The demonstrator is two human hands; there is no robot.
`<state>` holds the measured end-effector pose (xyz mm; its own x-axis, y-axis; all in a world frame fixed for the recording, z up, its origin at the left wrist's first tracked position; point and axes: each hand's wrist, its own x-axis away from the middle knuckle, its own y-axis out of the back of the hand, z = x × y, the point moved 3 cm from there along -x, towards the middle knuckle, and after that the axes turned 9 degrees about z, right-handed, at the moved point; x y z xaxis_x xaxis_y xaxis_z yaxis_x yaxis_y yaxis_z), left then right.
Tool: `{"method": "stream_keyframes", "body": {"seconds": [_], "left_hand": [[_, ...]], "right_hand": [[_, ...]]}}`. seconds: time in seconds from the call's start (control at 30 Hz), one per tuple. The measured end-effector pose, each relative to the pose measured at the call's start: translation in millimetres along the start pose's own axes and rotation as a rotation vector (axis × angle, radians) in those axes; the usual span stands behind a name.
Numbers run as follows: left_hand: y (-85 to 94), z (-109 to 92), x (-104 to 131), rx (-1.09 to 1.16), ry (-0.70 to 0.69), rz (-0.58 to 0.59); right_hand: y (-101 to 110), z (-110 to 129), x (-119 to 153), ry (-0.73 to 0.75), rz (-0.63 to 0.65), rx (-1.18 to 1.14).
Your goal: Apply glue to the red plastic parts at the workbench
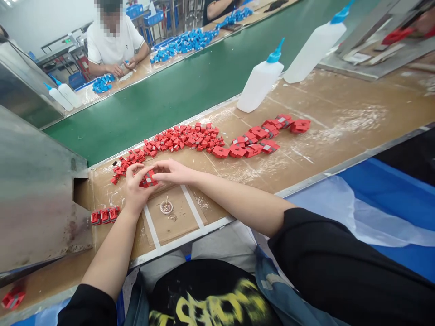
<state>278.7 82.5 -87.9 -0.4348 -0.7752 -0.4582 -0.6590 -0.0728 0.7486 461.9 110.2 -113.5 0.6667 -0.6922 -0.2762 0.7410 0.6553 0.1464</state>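
Forward over a cardboard-covered workbench point(326, 136) reach two bare forearms point(238, 200) from black sleeves point(322, 253), the right on a long slant, the left rising more steeply. Past a small round dish point(166, 213), the left hand point(135, 192) and right hand point(175, 172) meet around a red-and-grey block point(148, 179) — fingers of both curled in and gripping it from either side, wrists turned toward each other. Partly masked by those fingers, the block looks light and stiff, probably smooth-faced and not very fragile; its flat opposite sides seem the surest hold, taken with a gentle pinch. Whether it touches the bench cannot be told. Just beyond lies a heap of small red pieces point(183, 138) — and, across a green surface point(163, 108), a co-worker point(113, 47) in white sits near piled blue pieces point(190, 43)
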Motion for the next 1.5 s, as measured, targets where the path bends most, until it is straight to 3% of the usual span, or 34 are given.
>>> {"method": "stream_keyframes", "body": {"seconds": [0.17, 0.37, 0.5, 0.63, 0.77, 0.87, 0.97, 1.1, 1.23, 1.37, 1.5], "left_hand": [[-10.0, 3, 6, -0.026, -0.007, 0.065], [-17.2, 4, 9, 0.103, 0.025, 0.134], [-19.0, 15, 9, 0.612, 0.224, 0.105], [-17.8, 24, 7, 1.297, 0.4, -0.079], [-24.2, 22, 8, 1.536, 0.463, -0.101], [-32.2, 17, 10, 1.471, 0.481, -0.016], [-33.4, 15, 13, 1.206, 0.407, 0.084], [-25.9, 14, 19, 0.688, 0.263, 0.113], [-25.5, 16, 21, 0.481, 0.233, 0.115], [-29.1, 16, 17, 0.385, 0.207, 0.112], [-32.4, 14, 13, 0.409, 0.206, 0.154]], "right_hand": [[-12, -4, -2, -0.045, 0.067, -0.134], [-10, -4, -2, -0.055, -0.13, 0.166], [14, 2, 21, -0.155, -0.202, 0.488], [50, 12, 79, -0.335, -0.124, 1.155], [74, 25, 130, -0.382, -0.165, 1.519], [69, 39, 127, -0.298, -0.293, 1.513], [47, 53, 87, -0.108, -0.3, 1.266], [9, 55, 28, -0.007, 0.085, 0.953], [-15, 39, 18, 0.026, 0.398, 0.835], [-26, 29, 32, 0.04, 0.535, 0.719], [-31, 31, 34, 0.061, 0.536, 0.64]]}}
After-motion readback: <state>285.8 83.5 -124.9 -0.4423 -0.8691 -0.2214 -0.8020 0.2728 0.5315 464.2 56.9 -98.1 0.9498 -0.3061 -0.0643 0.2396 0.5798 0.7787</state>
